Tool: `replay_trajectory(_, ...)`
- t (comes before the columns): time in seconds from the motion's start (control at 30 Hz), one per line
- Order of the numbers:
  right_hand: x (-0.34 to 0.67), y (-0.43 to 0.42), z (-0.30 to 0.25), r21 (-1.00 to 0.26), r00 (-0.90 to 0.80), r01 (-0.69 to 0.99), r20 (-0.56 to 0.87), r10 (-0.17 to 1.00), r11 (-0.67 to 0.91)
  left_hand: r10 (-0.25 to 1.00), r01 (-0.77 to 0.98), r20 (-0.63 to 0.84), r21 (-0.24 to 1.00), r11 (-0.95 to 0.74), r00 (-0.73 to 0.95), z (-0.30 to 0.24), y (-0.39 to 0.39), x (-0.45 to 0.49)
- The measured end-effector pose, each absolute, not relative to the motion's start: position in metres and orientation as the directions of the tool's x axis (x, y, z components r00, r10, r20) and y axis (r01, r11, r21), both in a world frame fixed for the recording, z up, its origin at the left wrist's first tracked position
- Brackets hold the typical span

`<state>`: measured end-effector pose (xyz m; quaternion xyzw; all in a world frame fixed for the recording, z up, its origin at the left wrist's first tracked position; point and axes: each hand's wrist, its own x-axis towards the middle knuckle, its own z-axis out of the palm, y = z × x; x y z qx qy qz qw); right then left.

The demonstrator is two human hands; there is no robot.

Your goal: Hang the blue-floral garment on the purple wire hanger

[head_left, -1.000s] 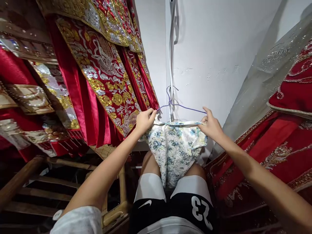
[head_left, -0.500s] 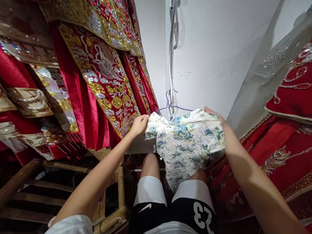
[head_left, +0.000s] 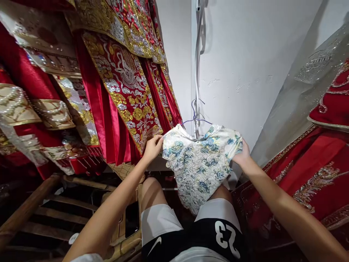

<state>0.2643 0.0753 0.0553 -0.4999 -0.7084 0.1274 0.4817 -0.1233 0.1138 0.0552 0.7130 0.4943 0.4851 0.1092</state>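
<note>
A white short-sleeved blouse with blue and yellow flowers hangs on a thin purple hanger. My left hand pinches the edge of its left-side sleeve, thumb and fingers closed on the cloth. At the opposite sleeve, my right hand is closed round the cuff; some of its fingers are hidden behind the fabric. Between my hands the blouse is spread out wide, with its neckline facing up and its lower part hanging down by my knees.
Red embroidered gowns hang close on the left, and a beaded red dress stands on the right beside sheer fabric. A white pole with a cable runs up the wall. Bamboo furniture is at lower left.
My right hand has moved from the top of the shoulder down to the sleeve's cuff. The blouse now lies more evenly spread, and the view has shifted slightly left.
</note>
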Motion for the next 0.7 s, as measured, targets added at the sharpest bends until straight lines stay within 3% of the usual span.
replay_trajectory(0.07, 0.271, 0.075, 0.063, -0.801, -0.026, 0.348, 0.511, 0.859, 0.487, 0.821, 0.572, 0.572, 0.674, -0.467, -0.004, 0.052, 0.117, -0.125)
replay_trajectory(0.17, 0.278, 0.076, 0.085, -0.880, -0.025, 0.109, 0.463, 0.886, 0.463, 0.835, 0.500, 0.548, 0.735, -0.457, -0.042, 0.054, 0.123, -0.120)
replay_trajectory(0.47, 0.229, 0.055, 0.150, -0.859, -0.075, 0.032, 0.507, 0.859, 0.510, 0.831, 0.534, 0.550, 0.679, -0.504, 0.084, 0.065, 0.125, -0.092)
replay_trajectory(0.57, 0.206, 0.019, 0.147, -0.875, -0.328, -0.003, 0.458, 0.826, 0.484, 0.814, 0.494, 0.576, 0.688, -0.531, 0.072, 0.057, 0.124, -0.083)
replay_trajectory(0.7, 0.190, -0.018, 0.133, -0.858, -0.829, 0.077, 0.228, 0.510, 0.508, 0.822, 0.368, 0.565, 0.751, -0.548, 0.069, 0.042, 0.116, -0.063)
